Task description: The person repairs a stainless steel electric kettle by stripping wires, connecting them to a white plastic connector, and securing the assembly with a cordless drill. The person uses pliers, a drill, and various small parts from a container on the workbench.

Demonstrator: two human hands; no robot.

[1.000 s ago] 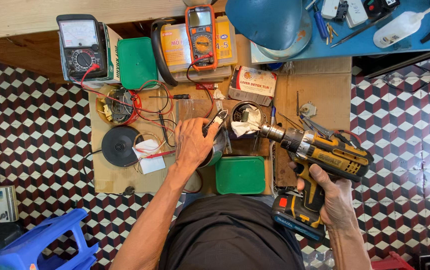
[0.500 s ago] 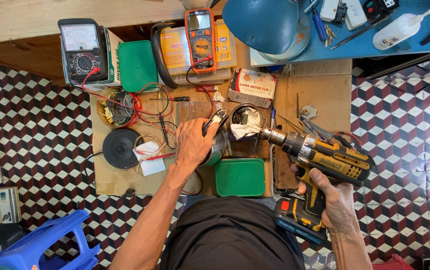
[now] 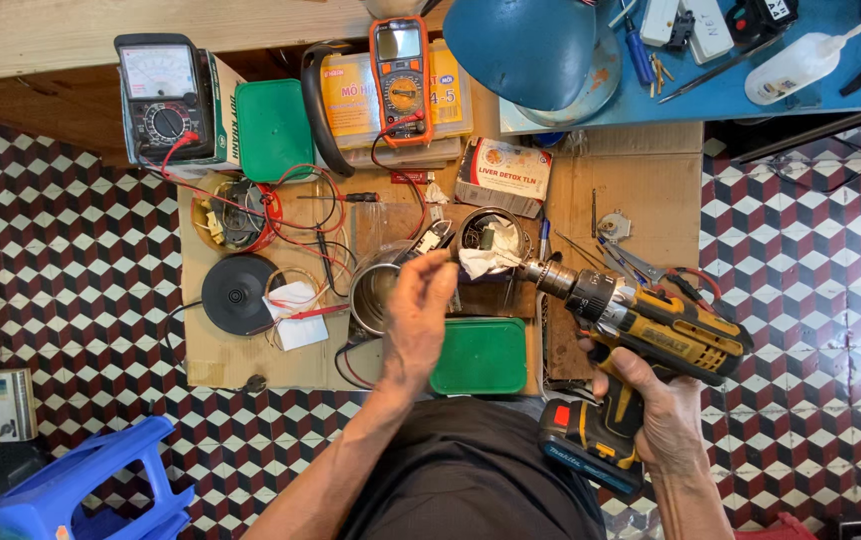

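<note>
Here the right hand (image 3: 662,400) grips a yellow cordless drill (image 3: 640,330), its chuck pointing left toward a white rag (image 3: 485,262). The left hand (image 3: 418,310), fingers loosely curled and holding nothing visible, hovers above a steel pot (image 3: 375,290) on the cardboard sheet (image 3: 640,190), beside a green lid (image 3: 480,356).

Cordless drill (image 3: 640,330) at the cardboard sheet's (image 3: 640,180) right edge; metal pot (image 3: 378,290) at centre, kettle base (image 3: 238,293) near the left edge, two multimeters (image 3: 162,95) behind
</note>
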